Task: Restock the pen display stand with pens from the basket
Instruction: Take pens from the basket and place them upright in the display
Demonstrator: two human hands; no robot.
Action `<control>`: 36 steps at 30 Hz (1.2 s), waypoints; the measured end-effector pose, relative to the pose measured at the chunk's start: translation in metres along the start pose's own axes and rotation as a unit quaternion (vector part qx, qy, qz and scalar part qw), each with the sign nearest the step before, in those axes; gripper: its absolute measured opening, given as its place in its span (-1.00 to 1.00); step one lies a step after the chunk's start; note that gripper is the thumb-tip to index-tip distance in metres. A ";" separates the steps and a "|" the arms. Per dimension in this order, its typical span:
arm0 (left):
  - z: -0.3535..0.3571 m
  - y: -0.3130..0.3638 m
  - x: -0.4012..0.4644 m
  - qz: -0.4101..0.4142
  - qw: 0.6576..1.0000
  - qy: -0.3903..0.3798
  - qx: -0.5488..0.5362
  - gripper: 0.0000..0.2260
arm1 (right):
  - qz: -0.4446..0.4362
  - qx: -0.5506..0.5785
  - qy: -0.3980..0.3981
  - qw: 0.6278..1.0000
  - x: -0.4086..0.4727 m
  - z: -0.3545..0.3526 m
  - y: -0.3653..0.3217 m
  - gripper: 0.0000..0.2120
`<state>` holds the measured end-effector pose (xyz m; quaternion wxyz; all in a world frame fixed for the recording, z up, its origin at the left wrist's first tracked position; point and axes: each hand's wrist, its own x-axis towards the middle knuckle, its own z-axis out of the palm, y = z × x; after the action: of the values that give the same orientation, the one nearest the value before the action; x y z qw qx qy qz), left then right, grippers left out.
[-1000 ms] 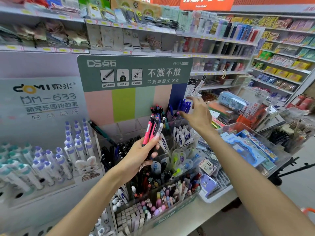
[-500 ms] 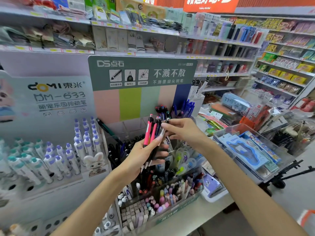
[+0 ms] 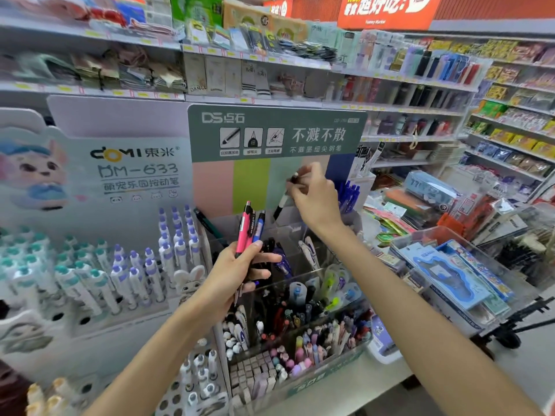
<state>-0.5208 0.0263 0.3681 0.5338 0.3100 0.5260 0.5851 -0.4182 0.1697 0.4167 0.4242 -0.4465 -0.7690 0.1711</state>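
Shop shelves crowd behind the pen display stand (image 3: 270,235). From my head view, my right hand (image 3: 315,195) pinches a black pen (image 3: 282,202), tip-down above the rear compartment; my left hand (image 3: 231,274) grips spare pens (image 3: 249,226) upright, lower.

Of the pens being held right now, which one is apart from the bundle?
The black-and-white pen, pinched alone in the right hand up by the backboard. The pink pen and blue pen sit together in the left hand.

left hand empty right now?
No: the left hand grips a bunch of pens, a pink pen and a blue pen standing up out of its fingers.
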 end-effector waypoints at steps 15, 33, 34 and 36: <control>-0.005 -0.003 0.004 0.010 0.998 -0.003 -0.068 -0.91 | 0.084 0.032 -0.116 0.989 0.000 0.022 0.014 -0.80; 0.015 0.006 0.012 0.058 0.994 -0.032 -0.086 -0.82 | 0.171 0.300 -0.170 0.923 -0.029 -0.038 -0.011 -0.84; 0.011 0.006 0.013 0.058 0.994 -0.024 -0.087 -0.82 | 0.169 0.311 -0.114 0.928 -0.025 -0.041 -0.009 -0.82; 0.002 0.008 0.011 0.058 0.993 -0.010 -0.100 -0.83 | 0.132 0.277 0.009 0.952 -0.015 -0.047 -0.006 -0.84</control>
<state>-0.5236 0.0384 0.3744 0.5324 0.2915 0.4404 0.6615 -0.3803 0.1486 0.4401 0.5121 -0.4106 -0.6213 0.4279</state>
